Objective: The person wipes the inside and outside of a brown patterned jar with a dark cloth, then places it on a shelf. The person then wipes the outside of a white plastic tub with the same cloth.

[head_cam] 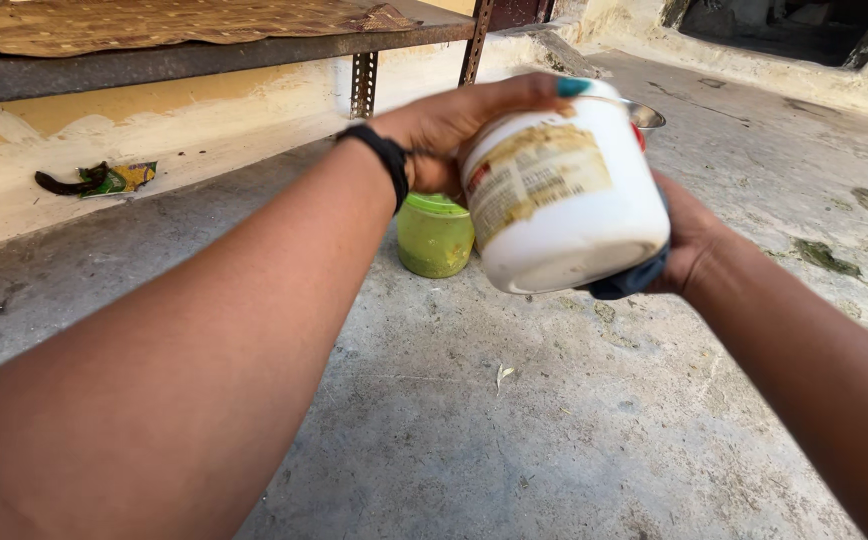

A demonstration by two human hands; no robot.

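Between both hands, white jar (564, 195), left fingers (514, 95) over top

Bright, even daylight fills the scene, strongest on the pale concrete floor (554, 420) toward its far right side, where the surface looks washed out. Shadows are soft: a faint one sits under the green plastic jar (434, 238), and a deeper band lies beneath the grey metal shelf (154, 62) along the far edge. The white plastic tub (566, 200) is slightly motion-blurred. The near forearms look stretched by wide-angle distortion at the lower corners.
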